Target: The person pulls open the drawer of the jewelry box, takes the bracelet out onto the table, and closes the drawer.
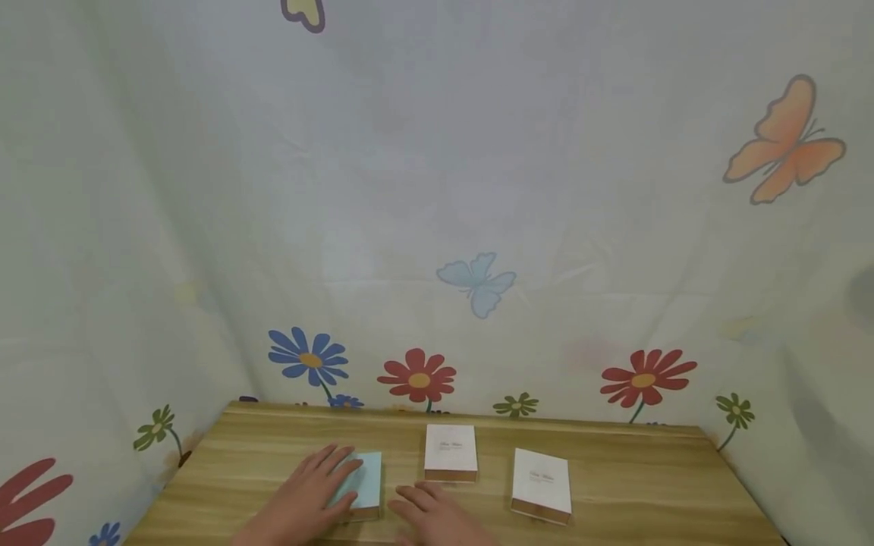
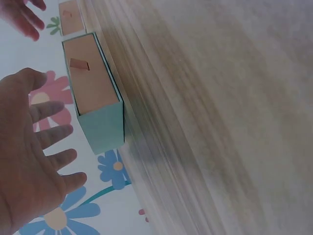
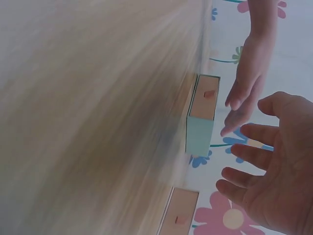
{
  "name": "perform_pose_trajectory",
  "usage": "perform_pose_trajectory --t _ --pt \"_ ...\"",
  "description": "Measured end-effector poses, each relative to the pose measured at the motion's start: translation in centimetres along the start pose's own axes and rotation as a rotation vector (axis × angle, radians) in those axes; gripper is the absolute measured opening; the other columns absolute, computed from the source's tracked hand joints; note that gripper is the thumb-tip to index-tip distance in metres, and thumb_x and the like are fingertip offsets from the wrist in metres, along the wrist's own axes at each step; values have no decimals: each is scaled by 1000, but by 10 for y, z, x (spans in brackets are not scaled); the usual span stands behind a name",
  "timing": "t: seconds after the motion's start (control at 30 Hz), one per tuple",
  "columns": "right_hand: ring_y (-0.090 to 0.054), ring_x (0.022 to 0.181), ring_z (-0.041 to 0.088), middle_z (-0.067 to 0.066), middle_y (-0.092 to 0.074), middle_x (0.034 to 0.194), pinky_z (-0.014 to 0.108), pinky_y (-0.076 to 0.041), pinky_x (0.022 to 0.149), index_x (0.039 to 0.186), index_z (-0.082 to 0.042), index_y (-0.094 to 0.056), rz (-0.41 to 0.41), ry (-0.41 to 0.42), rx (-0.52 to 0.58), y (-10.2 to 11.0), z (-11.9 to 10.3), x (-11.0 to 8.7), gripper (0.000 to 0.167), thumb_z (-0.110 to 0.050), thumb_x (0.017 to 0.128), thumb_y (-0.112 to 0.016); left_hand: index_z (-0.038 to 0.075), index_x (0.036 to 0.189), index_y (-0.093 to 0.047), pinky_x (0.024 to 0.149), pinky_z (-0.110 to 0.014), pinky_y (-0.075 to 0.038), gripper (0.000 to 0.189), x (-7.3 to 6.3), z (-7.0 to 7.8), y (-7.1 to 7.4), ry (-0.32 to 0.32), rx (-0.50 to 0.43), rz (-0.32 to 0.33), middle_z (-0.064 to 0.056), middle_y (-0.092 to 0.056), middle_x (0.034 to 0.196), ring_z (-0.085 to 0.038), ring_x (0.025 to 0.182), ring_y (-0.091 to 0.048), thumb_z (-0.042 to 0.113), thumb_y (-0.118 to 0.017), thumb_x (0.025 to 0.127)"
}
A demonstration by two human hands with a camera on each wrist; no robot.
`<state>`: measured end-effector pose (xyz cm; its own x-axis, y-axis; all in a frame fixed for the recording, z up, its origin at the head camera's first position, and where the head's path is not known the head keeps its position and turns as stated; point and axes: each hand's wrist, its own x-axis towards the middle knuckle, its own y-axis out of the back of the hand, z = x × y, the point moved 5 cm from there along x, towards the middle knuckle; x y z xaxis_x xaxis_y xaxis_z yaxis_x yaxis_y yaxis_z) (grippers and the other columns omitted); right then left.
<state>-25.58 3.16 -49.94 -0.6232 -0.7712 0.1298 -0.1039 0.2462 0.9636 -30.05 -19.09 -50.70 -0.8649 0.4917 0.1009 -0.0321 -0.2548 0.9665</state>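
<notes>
A light blue drawer box (image 1: 369, 479) rests on the wooden table, its brown front with a small pull tab showing in the left wrist view. My left hand (image 1: 310, 485) overlaps the box's left part in the head view. In the left wrist view, that hand (image 2: 34, 147) hovers over the box (image 2: 93, 83) with fingers spread, apart from it. My right hand (image 1: 437, 517) is to the right of the blue box, in front of a white box (image 1: 451, 449) with lettering on its lid. Its fingers (image 3: 254, 155) are loosely extended and hold nothing.
A second white box (image 1: 542, 481) with similar lettering sits farther right, turned slightly. The wooden table (image 1: 635, 470) ends at a back edge against a pale curtain (image 1: 382, 189) printed with flowers and butterflies. More of this curtain hangs at both sides.
</notes>
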Motion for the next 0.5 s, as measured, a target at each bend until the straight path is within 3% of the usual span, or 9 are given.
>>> perform_pose_trajectory --t 0.3,0.5 --pt "-63 113 12 2 -69 123 23 -49 95 125 -12 -70 130 187 -126 -12 -12 20 29 -27 102 -62 20 137 -62 106 -57 -43 41 13 5 6 -117 17 81 -6 -55 145 -29 133 -50 43 -56 103" --pt "-64 109 7 -1 -71 118 18 -48 92 120 -13 -72 82 161 -62 -16 -15 26 26 -29 100 -65 32 131 -68 104 -58 -43 33 24 7 0 -173 57 30 -5 -55 146 -31 133 -50 44 -59 101"
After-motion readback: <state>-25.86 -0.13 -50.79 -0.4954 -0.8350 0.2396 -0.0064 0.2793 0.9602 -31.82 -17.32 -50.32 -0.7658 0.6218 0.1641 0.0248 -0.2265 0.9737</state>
